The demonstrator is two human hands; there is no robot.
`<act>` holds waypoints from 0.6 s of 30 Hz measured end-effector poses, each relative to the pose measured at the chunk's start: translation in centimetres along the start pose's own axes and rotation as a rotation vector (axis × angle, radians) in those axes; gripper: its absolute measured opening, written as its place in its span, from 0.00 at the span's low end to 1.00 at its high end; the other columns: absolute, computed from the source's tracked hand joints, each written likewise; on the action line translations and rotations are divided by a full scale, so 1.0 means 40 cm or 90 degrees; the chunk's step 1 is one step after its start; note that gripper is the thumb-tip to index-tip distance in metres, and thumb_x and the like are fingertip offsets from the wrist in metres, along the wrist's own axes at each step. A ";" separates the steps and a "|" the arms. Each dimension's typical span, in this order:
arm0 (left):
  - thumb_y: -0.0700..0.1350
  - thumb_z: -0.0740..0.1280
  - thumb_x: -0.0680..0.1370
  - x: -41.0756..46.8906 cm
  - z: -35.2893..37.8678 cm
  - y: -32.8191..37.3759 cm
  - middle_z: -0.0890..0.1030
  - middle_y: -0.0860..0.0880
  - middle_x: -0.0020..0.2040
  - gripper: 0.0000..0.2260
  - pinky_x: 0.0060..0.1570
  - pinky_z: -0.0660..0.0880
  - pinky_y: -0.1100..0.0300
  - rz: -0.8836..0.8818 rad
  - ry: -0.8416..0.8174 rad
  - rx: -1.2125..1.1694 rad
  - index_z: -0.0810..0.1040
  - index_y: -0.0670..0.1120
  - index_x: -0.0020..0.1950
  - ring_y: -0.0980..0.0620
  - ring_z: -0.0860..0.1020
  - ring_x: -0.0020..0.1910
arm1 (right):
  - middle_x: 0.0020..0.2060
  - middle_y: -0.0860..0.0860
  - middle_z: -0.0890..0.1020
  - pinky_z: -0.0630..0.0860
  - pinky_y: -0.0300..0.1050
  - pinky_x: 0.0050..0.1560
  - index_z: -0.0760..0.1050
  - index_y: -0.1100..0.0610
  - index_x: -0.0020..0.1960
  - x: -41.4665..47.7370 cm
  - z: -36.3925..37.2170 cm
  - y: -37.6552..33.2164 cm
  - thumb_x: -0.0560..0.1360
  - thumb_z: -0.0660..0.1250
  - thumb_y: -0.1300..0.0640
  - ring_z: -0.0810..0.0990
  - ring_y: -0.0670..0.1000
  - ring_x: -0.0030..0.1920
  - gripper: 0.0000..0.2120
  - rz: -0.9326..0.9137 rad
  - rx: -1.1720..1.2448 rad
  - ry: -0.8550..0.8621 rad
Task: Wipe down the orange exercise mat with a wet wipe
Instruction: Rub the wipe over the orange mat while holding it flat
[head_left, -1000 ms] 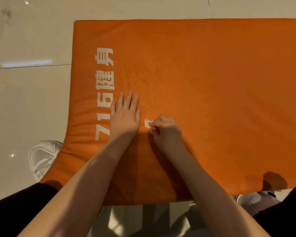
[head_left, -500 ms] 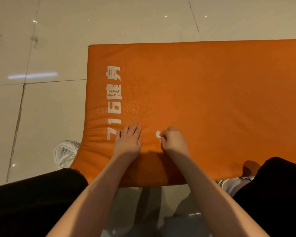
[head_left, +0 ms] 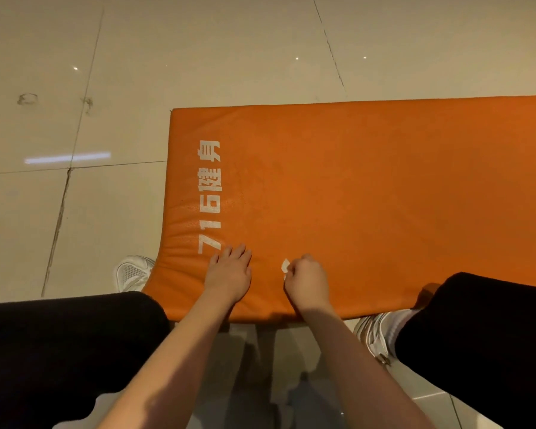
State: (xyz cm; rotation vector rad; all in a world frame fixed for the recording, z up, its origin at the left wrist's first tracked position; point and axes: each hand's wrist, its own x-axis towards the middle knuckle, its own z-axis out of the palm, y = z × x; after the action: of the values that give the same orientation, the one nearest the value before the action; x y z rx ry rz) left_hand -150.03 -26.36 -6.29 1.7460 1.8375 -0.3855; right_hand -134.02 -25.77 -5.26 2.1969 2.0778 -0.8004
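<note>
The orange exercise mat [head_left: 369,187] lies on the tiled floor, with white lettering along its left end. My left hand [head_left: 229,270] rests flat on the mat near its front edge, fingers straight, just below the lettering. My right hand [head_left: 305,281] is curled beside it and pinches a small white wet wipe [head_left: 285,266], of which only a corner sticks out at the left of the fist. The wipe is at the mat's surface.
Beige floor tiles [head_left: 75,212] surround the mat on the left and beyond it. My knees in black trousers [head_left: 59,351] frame the view, with a white shoe [head_left: 133,272] at the mat's left corner and another shoe [head_left: 381,332] at the right.
Both hands have drawn back toward the mat's front edge, the right still pinching the wipe. The view has pulled back, so more floor and my knees show.
</note>
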 end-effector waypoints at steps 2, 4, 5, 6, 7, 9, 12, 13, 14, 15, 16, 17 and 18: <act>0.50 0.49 0.85 -0.013 0.003 0.009 0.54 0.51 0.80 0.22 0.76 0.49 0.48 -0.006 0.011 0.010 0.55 0.51 0.80 0.48 0.51 0.79 | 0.53 0.54 0.78 0.71 0.42 0.49 0.81 0.58 0.54 -0.040 0.007 -0.031 0.77 0.60 0.62 0.77 0.54 0.53 0.12 -0.058 0.013 -0.035; 0.49 0.50 0.85 -0.024 0.004 0.014 0.55 0.51 0.80 0.22 0.76 0.49 0.48 -0.006 0.016 0.017 0.55 0.51 0.80 0.48 0.52 0.79 | 0.55 0.53 0.79 0.70 0.42 0.50 0.81 0.57 0.56 -0.057 -0.006 -0.039 0.77 0.62 0.60 0.77 0.54 0.54 0.12 -0.105 0.036 -0.083; 0.49 0.50 0.85 -0.029 0.002 0.015 0.55 0.51 0.80 0.22 0.76 0.49 0.48 -0.003 0.012 0.016 0.56 0.51 0.80 0.48 0.52 0.79 | 0.54 0.53 0.80 0.70 0.42 0.49 0.82 0.58 0.55 -0.053 -0.019 -0.031 0.77 0.62 0.59 0.78 0.55 0.54 0.12 -0.109 0.043 -0.105; 0.48 0.50 0.85 -0.033 0.000 0.013 0.55 0.51 0.80 0.22 0.76 0.49 0.48 -0.001 0.006 0.009 0.56 0.50 0.80 0.48 0.52 0.78 | 0.52 0.54 0.81 0.71 0.42 0.47 0.82 0.58 0.53 -0.048 -0.031 -0.015 0.77 0.63 0.59 0.79 0.55 0.52 0.11 -0.099 0.048 -0.118; 0.48 0.51 0.85 -0.038 -0.003 0.012 0.56 0.51 0.80 0.22 0.76 0.49 0.48 0.001 -0.002 0.000 0.56 0.50 0.79 0.49 0.53 0.78 | 0.49 0.56 0.82 0.73 0.43 0.45 0.83 0.60 0.51 -0.043 -0.041 0.006 0.77 0.63 0.58 0.80 0.56 0.48 0.11 -0.071 0.048 -0.116; 0.48 0.51 0.85 -0.053 -0.007 0.010 0.57 0.50 0.80 0.22 0.76 0.50 0.49 0.005 -0.009 -0.016 0.58 0.50 0.79 0.49 0.54 0.78 | 0.47 0.58 0.82 0.75 0.44 0.41 0.82 0.61 0.49 -0.047 -0.051 0.046 0.77 0.62 0.59 0.80 0.56 0.45 0.11 0.007 0.033 -0.078; 0.48 0.52 0.85 -0.074 -0.006 0.010 0.59 0.50 0.79 0.21 0.75 0.52 0.50 0.003 0.003 -0.028 0.60 0.49 0.78 0.49 0.57 0.77 | 0.54 0.55 0.78 0.71 0.42 0.46 0.80 0.58 0.56 -0.090 -0.030 0.024 0.78 0.61 0.60 0.78 0.54 0.52 0.11 0.025 0.009 -0.037; 0.48 0.52 0.85 -0.081 -0.007 0.011 0.59 0.49 0.79 0.21 0.75 0.52 0.50 0.004 0.005 -0.029 0.61 0.49 0.78 0.49 0.58 0.77 | 0.56 0.54 0.78 0.71 0.41 0.48 0.80 0.57 0.58 -0.110 -0.021 -0.002 0.78 0.61 0.60 0.77 0.54 0.54 0.12 -0.001 0.035 -0.042; 0.48 0.52 0.85 -0.087 -0.008 0.011 0.60 0.49 0.79 0.21 0.75 0.53 0.51 0.005 0.004 -0.031 0.61 0.49 0.78 0.49 0.58 0.76 | 0.57 0.53 0.77 0.71 0.41 0.51 0.79 0.56 0.59 -0.127 -0.011 -0.025 0.79 0.61 0.59 0.76 0.53 0.55 0.12 -0.037 0.067 -0.058; 0.48 0.52 0.84 -0.096 -0.011 0.012 0.61 0.49 0.78 0.21 0.74 0.53 0.51 0.008 0.003 -0.036 0.62 0.48 0.78 0.49 0.59 0.76 | 0.58 0.52 0.77 0.70 0.41 0.53 0.79 0.56 0.60 -0.143 -0.008 -0.040 0.79 0.61 0.58 0.76 0.52 0.56 0.13 -0.078 0.087 -0.076; 0.47 0.52 0.84 -0.104 -0.016 0.011 0.62 0.49 0.78 0.20 0.74 0.54 0.52 0.011 0.002 -0.045 0.62 0.48 0.77 0.48 0.60 0.75 | 0.58 0.52 0.77 0.70 0.41 0.53 0.79 0.55 0.60 -0.152 -0.013 -0.047 0.79 0.61 0.57 0.76 0.52 0.56 0.13 -0.112 0.090 -0.096; 0.47 0.53 0.84 -0.113 -0.021 0.008 0.63 0.48 0.77 0.20 0.73 0.55 0.52 0.014 0.000 -0.054 0.64 0.47 0.77 0.48 0.62 0.75 | 0.57 0.52 0.78 0.70 0.41 0.52 0.79 0.55 0.60 -0.151 -0.023 -0.041 0.79 0.62 0.57 0.76 0.51 0.54 0.13 -0.125 0.091 -0.107; 0.47 0.53 0.84 -0.120 -0.025 0.003 0.66 0.48 0.76 0.19 0.72 0.57 0.53 0.013 -0.001 -0.064 0.65 0.47 0.76 0.48 0.64 0.73 | 0.56 0.52 0.79 0.69 0.40 0.48 0.79 0.56 0.59 -0.144 -0.036 -0.028 0.78 0.62 0.58 0.76 0.50 0.50 0.12 -0.110 0.095 -0.116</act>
State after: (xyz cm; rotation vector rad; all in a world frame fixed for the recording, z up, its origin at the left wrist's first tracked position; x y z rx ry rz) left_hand -150.20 -29.68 -2.68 1.6937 1.8055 -0.2813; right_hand -134.47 -30.49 -1.54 1.9394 2.2034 -1.1586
